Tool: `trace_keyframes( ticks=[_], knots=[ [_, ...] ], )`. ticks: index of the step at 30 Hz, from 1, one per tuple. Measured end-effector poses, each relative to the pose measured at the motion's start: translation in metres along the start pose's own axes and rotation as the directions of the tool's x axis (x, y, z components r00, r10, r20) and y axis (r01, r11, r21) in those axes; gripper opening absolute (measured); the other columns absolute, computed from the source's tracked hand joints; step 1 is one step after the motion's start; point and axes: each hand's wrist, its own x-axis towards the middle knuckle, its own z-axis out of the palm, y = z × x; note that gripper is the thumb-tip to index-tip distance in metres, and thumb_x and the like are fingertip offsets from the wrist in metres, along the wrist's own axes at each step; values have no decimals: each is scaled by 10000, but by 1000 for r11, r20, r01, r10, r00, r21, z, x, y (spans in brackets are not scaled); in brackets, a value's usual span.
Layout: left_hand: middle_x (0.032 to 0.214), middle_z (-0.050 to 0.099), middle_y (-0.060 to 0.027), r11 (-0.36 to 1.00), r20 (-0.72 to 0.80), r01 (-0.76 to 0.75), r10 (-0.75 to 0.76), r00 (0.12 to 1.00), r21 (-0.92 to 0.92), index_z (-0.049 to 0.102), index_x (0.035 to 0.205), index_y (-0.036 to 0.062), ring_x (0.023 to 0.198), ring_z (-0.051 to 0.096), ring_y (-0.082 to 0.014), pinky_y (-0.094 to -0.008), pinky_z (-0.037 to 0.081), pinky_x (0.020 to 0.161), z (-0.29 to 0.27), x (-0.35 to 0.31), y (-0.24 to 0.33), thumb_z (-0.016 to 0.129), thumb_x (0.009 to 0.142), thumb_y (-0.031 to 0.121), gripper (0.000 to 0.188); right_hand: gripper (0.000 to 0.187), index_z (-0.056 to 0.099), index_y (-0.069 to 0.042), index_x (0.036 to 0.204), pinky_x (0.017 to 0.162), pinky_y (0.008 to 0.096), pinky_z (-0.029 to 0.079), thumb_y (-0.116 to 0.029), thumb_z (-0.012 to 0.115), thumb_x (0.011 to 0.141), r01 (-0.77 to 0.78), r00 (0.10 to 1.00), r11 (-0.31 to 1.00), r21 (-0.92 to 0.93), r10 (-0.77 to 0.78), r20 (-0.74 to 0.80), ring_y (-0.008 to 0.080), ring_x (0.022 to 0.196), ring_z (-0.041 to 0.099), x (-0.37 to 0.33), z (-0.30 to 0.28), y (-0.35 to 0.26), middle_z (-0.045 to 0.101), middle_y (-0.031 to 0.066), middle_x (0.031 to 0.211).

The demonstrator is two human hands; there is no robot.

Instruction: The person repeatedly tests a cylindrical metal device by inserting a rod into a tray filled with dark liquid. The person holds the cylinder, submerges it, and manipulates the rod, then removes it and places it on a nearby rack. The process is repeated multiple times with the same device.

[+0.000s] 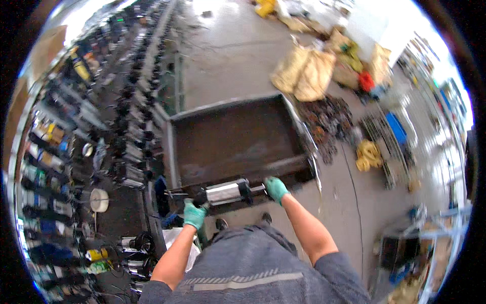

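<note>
A silver cylindrical motor (224,193) with black end caps and a thin shaft lies level across the front of me, above the near edge of a dark rectangular tank (177,157). My left hand (194,214), in a green glove, is closed around its black left end. At the other end my right hand (276,189), also gloved in green, grips the shaft tip with bent fingers. The palms are hidden. Dark cables or rods stick out beyond the motor's left end.
Left of me runs a long bench (117,213) crowded with similar motors, with a white tape roll (99,200) on it. Beyond the tank's right side are tan sacks (315,76), a heap of dark metal parts (326,124) and a yellow bundle (368,155). A cable (358,213) crosses the floor.
</note>
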Motion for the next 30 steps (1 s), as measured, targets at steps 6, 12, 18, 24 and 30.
trace_keyframes(
  ticks=[6,12,18,24,30],
  knots=[
    [1071,690,-151,995,-11,85,-84,996,43,518,1183,-15,945,659,-268,-389,531,884,-7,-9,-40,919,758,389,711,276,686,-45,1086,868,495,528,-244,694,895,-555,560,740,380,670,-488,399,957,665,-68,-74,31,698,198,1011],
    [1051,684,-132,994,23,101,-102,995,41,503,1178,-7,950,652,-240,-373,529,883,-6,-5,-42,918,746,451,754,679,482,45,1263,912,491,523,-407,781,854,-741,498,417,527,867,14,480,1079,652,-103,-38,128,682,308,1134],
    [1046,689,-115,986,104,150,-142,984,-70,472,1164,0,945,650,-220,-360,532,880,-7,3,-39,910,762,452,748,639,391,-60,1392,782,392,518,-355,708,923,-604,517,404,687,855,-48,231,820,595,-7,-76,183,642,143,965],
    [1050,698,-145,990,21,119,-121,992,73,494,1189,-31,949,668,-242,-374,545,877,-5,0,-40,914,754,448,772,301,528,-92,1246,792,354,493,-189,625,979,-453,788,586,672,616,-7,192,823,565,2,-94,122,626,66,916],
    [1067,715,-157,993,60,114,-116,991,33,496,1173,-23,950,686,-257,-379,547,880,-8,0,-35,913,755,450,757,158,648,-71,1003,679,347,472,-189,543,997,-495,810,317,809,505,298,170,726,528,-21,-73,36,613,48,796]
  ],
)
